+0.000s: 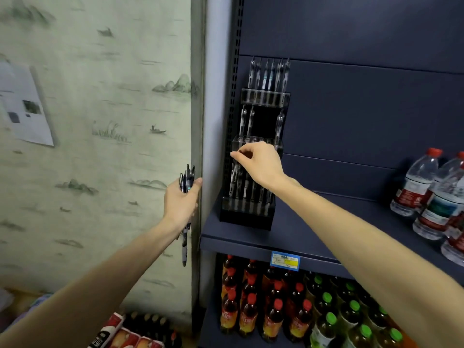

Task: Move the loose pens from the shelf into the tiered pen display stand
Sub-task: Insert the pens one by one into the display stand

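A black tiered pen display stand [247, 217] stands at the left end of a dark blue shelf [296, 237]. Its top tier holds several pens [268, 74], its middle tier a few, its bottom tier several. My left hand [182, 200] grips a bundle of pens [187, 182], held upright left of the shelf post, with one pen hanging below my wrist. My right hand [258, 163] reaches over the stand's lower tiers, fingers curled and pinched above the bottom row; whether a pen is between them is hidden.
Water bottles [426, 187] stand at the shelf's right end. Below are red-capped [251, 305] and green-capped drink bottles [351, 317]. A blue price tag [285, 260] sits on the shelf edge. A papered wall [100, 121] is to the left.
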The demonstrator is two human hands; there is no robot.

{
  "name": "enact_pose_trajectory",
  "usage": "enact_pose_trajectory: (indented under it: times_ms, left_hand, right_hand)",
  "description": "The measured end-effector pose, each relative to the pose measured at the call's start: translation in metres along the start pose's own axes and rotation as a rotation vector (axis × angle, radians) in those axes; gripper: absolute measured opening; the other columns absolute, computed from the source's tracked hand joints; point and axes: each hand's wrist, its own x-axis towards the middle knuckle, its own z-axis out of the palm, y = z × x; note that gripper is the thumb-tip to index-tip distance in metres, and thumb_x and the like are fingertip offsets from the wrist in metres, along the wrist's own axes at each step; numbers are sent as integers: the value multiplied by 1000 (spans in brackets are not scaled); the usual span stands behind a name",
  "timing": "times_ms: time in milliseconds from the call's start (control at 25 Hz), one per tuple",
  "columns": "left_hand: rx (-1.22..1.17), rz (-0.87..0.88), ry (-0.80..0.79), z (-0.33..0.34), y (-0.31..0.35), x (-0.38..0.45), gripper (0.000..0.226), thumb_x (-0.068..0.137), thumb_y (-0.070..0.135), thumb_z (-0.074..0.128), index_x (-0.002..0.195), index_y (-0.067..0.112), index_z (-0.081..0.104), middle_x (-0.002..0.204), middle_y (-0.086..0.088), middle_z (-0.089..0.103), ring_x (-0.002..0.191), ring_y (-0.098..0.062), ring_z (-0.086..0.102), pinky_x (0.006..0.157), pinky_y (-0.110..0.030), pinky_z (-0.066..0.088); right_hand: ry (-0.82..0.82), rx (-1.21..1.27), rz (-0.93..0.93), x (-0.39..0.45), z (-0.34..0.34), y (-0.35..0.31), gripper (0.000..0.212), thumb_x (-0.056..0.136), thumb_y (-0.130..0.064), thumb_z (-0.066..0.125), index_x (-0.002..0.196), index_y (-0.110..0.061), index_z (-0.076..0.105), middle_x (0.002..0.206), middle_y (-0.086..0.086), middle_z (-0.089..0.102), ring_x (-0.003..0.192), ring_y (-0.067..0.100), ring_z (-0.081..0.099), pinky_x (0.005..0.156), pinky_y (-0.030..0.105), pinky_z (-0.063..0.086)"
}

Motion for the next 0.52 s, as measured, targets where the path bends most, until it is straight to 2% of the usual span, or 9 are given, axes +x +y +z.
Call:
enact_pose_trajectory:
  times_ms: [80,160,200,280,360,520]
  left_hand:
    - [-12,21,11,3,8,3,27,100,26,66,79,18,52,53,-2,41,37,-15,36,40,-22,29]
    - [-10,35,-5,6,11,4,27,100,26,66,78,18,52,53,-2,41,37,-15,35,40,-22,29]
    - [-3,45,-15,7,11,4,27,100,25,66,78,17,52,53,-1,42,37,-16,36,41,-23,29]
    - [30,74,-32,10,10,2,30,98,26,68,75,20,51,52,1,44,39,-17,37,43,-25,30]
    - [85,86,-38,13,8,2,33,96,28,69,70,24,50,49,5,45,42,-16,38,45,-27,29]
    - [113,100,-81,24,12,-1,31,91,33,71,65,27,56,47,7,48,46,-19,42,49,-33,33]
  right_hand:
    - [-10,-58,-22,-1,3,1,32,98,-46,62,81,-23,76,63,-10,63,70,11,61,72,35,54]
    - [-70,-152,-38,-3,8,2,33,98,-48,62,81,-24,77,74,-6,67,94,20,59,83,39,52]
    - [-95,-210,-49,-5,10,2,33,98,-49,61,84,-25,78,87,-4,69,106,25,55,90,40,49]
    - [-68,-270,-101,-8,13,3,34,100,-50,57,104,-25,79,114,-1,66,120,28,48,100,41,42]
    - [9,-173,-118,-8,14,-3,37,101,-50,54,114,-25,76,120,-2,64,121,25,49,102,41,41]
    - [-77,148,-150,-9,17,-25,41,92,-61,57,97,-28,82,98,-9,74,100,13,64,93,41,50]
